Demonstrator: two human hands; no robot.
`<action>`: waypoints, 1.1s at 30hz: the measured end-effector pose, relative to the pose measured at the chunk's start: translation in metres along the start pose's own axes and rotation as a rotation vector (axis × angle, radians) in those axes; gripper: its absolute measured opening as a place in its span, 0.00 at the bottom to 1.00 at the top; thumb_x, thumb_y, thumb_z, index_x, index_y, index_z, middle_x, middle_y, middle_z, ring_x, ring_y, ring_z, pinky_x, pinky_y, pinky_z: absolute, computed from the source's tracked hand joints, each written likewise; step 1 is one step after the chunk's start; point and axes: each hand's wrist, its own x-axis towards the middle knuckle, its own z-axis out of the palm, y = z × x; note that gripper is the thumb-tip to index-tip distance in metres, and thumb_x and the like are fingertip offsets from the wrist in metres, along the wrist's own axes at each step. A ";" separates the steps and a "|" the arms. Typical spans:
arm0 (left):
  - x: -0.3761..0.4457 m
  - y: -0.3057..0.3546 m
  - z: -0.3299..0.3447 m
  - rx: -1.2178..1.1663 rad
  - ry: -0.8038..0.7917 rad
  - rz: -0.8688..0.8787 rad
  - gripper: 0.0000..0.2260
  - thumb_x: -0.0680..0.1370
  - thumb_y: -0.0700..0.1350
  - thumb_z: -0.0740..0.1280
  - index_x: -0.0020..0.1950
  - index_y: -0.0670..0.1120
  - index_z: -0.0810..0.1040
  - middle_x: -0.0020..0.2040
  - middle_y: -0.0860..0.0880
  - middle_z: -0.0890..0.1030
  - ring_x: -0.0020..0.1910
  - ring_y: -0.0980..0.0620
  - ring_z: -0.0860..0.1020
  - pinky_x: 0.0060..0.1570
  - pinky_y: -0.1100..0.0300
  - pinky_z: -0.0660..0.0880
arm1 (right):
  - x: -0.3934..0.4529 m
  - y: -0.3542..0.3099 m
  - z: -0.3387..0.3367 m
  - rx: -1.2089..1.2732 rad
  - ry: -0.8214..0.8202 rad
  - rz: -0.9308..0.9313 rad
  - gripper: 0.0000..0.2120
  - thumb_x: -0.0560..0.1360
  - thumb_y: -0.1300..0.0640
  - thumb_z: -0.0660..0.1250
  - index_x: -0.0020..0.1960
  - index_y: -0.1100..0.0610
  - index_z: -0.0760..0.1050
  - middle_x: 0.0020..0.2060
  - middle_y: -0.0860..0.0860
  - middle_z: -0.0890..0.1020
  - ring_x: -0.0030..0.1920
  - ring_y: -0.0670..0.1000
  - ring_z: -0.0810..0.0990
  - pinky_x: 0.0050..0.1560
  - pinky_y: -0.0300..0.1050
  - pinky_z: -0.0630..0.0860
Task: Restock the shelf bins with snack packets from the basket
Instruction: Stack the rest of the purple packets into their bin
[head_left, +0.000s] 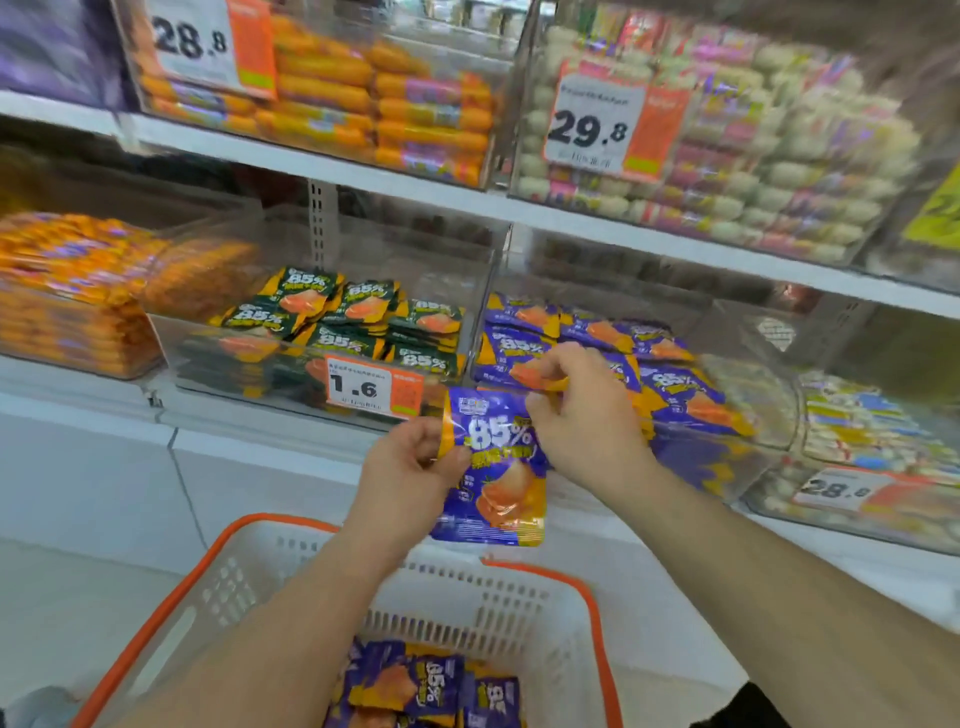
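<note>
A purple snack packet marked 85% hangs upright in front of the shelf edge. My left hand pinches its upper left edge. My right hand pinches its upper right corner and also holds an orange-edged packet corner near the purple bin. The clear bin behind my right hand holds several matching purple packets. Below, a white basket with an orange rim holds more purple packets.
Left of the purple bin, a clear bin of green 85% packets carries a 1.6 price tag. Orange packets fill the far left bin. The upper shelf holds bins tagged 28.8 and 29.8. White-wrapped snacks lie at right.
</note>
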 end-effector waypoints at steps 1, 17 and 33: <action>0.002 0.010 0.004 -0.065 0.019 0.011 0.08 0.77 0.32 0.67 0.47 0.45 0.78 0.39 0.50 0.85 0.38 0.51 0.84 0.37 0.57 0.80 | -0.003 -0.001 -0.007 0.024 0.108 0.008 0.09 0.75 0.60 0.68 0.47 0.50 0.69 0.44 0.45 0.72 0.44 0.48 0.70 0.44 0.43 0.65; 0.077 0.052 0.094 0.817 -0.074 0.647 0.15 0.78 0.49 0.64 0.63 0.46 0.75 0.64 0.48 0.72 0.61 0.50 0.72 0.60 0.55 0.69 | 0.034 0.058 -0.062 0.857 0.480 0.610 0.14 0.72 0.70 0.68 0.52 0.54 0.78 0.43 0.55 0.83 0.29 0.48 0.79 0.24 0.36 0.71; 0.117 0.033 0.109 1.322 -0.064 0.461 0.29 0.80 0.61 0.54 0.76 0.45 0.59 0.75 0.43 0.60 0.74 0.44 0.58 0.75 0.47 0.52 | 0.141 0.168 -0.057 -0.066 0.219 0.772 0.16 0.77 0.55 0.64 0.59 0.65 0.77 0.57 0.61 0.80 0.58 0.62 0.77 0.58 0.49 0.74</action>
